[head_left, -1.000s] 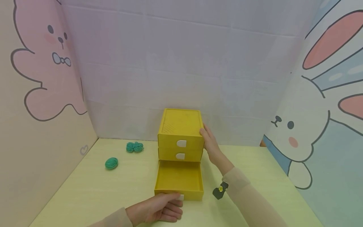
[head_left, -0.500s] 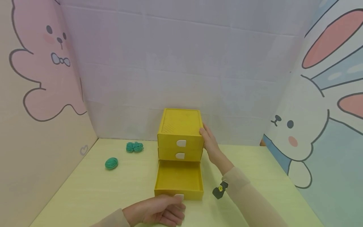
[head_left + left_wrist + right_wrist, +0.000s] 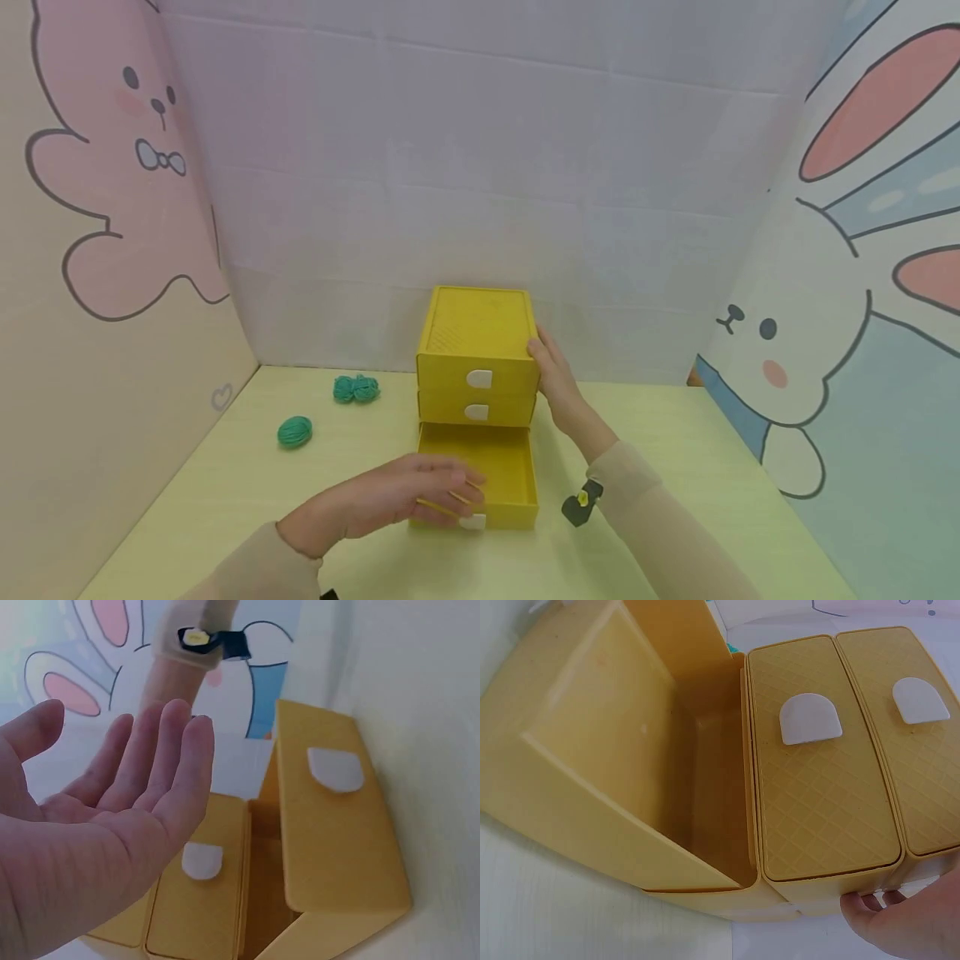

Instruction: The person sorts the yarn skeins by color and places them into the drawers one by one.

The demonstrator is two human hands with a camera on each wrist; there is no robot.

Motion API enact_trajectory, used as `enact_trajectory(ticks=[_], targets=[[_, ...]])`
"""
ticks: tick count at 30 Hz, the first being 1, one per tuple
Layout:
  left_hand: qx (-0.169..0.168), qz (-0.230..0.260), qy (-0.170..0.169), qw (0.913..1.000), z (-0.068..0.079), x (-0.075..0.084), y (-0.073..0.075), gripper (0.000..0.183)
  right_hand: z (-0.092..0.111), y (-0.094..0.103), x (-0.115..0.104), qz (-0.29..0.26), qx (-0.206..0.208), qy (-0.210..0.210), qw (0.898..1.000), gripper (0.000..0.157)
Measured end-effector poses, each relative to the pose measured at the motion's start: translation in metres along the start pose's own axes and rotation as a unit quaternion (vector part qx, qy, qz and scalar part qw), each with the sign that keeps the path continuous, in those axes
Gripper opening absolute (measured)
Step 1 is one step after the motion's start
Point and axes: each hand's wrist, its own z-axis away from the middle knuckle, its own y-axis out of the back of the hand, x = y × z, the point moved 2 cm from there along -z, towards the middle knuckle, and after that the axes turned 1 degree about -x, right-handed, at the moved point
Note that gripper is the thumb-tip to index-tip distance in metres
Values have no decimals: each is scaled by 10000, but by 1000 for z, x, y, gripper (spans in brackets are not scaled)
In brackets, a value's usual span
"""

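Note:
A yellow cabinet of small stacked drawers (image 3: 480,321) stands at the middle of the table. Its bottom drawer (image 3: 510,471) is pulled out, and nothing shows in its visible part. The upper two drawers are closed, each with a white tab. In the head view my left hand (image 3: 401,492) hovers over the drawer's front left, fingers extended and holding nothing. The left wrist view shows its palm and spread thumb, apart from the white tab (image 3: 336,770). My right hand (image 3: 558,379) rests against the cabinet's right side, thumb near the top edge; its other fingers are partly hidden.
On the table's left lie a green ball of yarn (image 3: 295,432) and, farther back, a green tied yarn bundle (image 3: 356,388). A pale curtain (image 3: 480,167) hangs close behind the cabinet. Printed panels with a bear and a rabbit (image 3: 810,350) stand on either side.
My left hand has let go of the bottom drawer's front tab and risen above the drawer's front. The right hand stays on the cabinet's side; the drawer remains pulled out.

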Motion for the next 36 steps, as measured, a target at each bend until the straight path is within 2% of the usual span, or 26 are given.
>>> enact_trajectory(ticks=[4, 7, 11, 15, 19, 24, 31, 34, 36], targets=[[373, 114, -268, 9989, 8, 17, 25, 50, 0, 0, 0, 46, -27, 12, 10000, 67], [796, 12, -499, 9956, 15, 25, 49, 53, 0, 0, 0, 66, -37, 5, 10000, 67], [1462, -153, -824, 9857, 25, 28, 82, 56, 0, 1, 2, 54, -54, 1, 10000, 67], [2093, -334, -968, 9725, 32, 22, 112, 53, 0, 1, 2, 65, -59, -13, 10000, 67], [2678, -649, -916, 9569, 36, 15, 138, 55, 0, 0, 2, 42, -41, -15, 10000, 68], [3281, -1112, -644, 9359, 35, 11, 165, 61, 0, 0, 1, 4, -10, -27, 10000, 68], [3660, -1745, -373, 9134, 25, 10, 194, 63, 1, -1, 0, 1, -23, -31, 10000, 68], [3757, -2512, -251, 8917, 19, 6, 206, 61, 2, -1, -1, -5, -44, -1, 10000, 68], [3766, -3134, -214, 8715, 16, 2, 213, 58, 1, -2, -1, -24, -26, 7, 10000, 67]])
